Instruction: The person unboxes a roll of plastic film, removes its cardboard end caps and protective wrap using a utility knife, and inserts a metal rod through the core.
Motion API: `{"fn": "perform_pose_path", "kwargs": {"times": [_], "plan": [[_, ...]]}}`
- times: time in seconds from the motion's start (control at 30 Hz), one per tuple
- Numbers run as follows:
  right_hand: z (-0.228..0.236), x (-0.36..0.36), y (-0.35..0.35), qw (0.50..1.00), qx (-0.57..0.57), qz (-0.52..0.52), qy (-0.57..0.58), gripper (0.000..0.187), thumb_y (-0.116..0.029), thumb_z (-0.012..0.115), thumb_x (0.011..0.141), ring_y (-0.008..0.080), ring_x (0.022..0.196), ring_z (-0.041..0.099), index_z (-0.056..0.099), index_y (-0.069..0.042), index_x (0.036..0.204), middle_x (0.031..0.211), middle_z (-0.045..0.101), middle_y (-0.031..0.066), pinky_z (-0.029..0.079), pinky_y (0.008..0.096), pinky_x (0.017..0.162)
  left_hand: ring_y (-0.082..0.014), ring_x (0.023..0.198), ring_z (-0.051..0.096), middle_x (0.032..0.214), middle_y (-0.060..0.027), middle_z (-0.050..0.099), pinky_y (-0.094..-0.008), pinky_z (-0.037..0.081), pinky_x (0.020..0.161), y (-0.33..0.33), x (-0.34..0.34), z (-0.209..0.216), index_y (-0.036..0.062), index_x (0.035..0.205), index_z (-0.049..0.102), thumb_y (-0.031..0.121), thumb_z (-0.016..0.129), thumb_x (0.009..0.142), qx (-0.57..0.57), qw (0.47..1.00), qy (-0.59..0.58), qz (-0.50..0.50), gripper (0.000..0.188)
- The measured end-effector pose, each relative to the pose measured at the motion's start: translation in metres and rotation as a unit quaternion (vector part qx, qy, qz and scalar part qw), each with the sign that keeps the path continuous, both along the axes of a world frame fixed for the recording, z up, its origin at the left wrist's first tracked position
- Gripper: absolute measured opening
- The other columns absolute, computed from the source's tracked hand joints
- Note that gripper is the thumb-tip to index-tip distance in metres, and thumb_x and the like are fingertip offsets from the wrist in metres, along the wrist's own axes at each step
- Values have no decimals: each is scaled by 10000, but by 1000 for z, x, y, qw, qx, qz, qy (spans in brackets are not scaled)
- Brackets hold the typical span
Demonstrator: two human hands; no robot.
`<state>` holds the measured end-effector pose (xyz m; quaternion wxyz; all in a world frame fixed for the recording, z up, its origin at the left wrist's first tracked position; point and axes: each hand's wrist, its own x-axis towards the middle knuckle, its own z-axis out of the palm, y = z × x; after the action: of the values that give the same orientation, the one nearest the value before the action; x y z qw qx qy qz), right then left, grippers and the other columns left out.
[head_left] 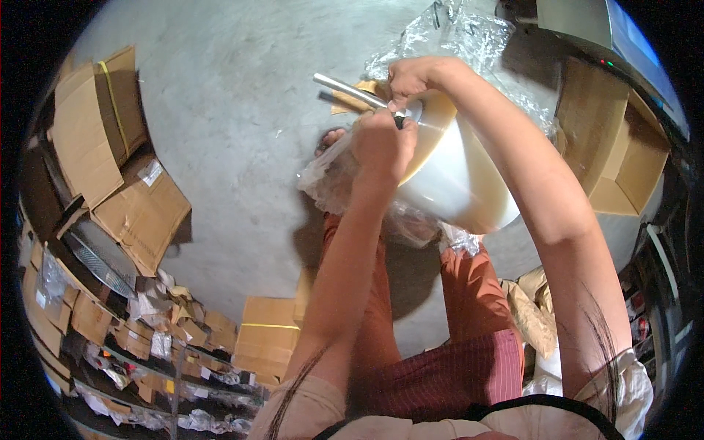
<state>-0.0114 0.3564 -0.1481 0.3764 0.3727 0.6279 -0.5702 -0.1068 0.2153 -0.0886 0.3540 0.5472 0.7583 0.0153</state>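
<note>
A large roll of glossy white and amber film (456, 172) stands tilted between my legs, its round end facing up and left. From the middle of that end a silvery metal rod (345, 89) sticks out to the left. My left hand (385, 143) is closed beside the rod, its thumb near a small black piece (400, 121); what it grips is mostly hidden. Reaching over the roll from the right, my right hand (412, 79) has its fingers curled down on the rod at the core. Crumpled clear plastic (326, 172) lies around the roll.
More clear wrap (469, 33) spreads on the grey floor (220, 95) beyond the roll. An open cardboard box (612, 147) and a machine (587, 26) stand on the right. Flattened cartons (92, 132) and a cluttered shelf (176, 389) line the left.
</note>
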Motion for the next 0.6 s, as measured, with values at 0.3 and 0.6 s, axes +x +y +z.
{"fn": "perform_pose_path", "kwargs": {"times": [0.3, 0.6], "plan": [[25, 12, -7, 991, 128, 4, 25, 280, -266, 691, 788, 290, 941, 672, 730, -65, 979, 988, 713, 126, 404, 470, 1019, -316, 703, 642, 830, -167, 652, -436, 516, 660, 30, -10, 7, -12, 948, 640, 299, 690, 831, -138, 984, -97, -57, 336], [145, 201, -106, 578, 393, -696, 167, 211, -156, 570, 956, 144, 992, 650, 685, -15, 1062, 1019, 715, 71, 475, 294, 927, -44, 476, 362, 664, 58, 543, -216, 265, 407, 43, -25, 2, 132, 828, 568, 449, 534, 978, -387, 881, -244, 119, 352]]}}
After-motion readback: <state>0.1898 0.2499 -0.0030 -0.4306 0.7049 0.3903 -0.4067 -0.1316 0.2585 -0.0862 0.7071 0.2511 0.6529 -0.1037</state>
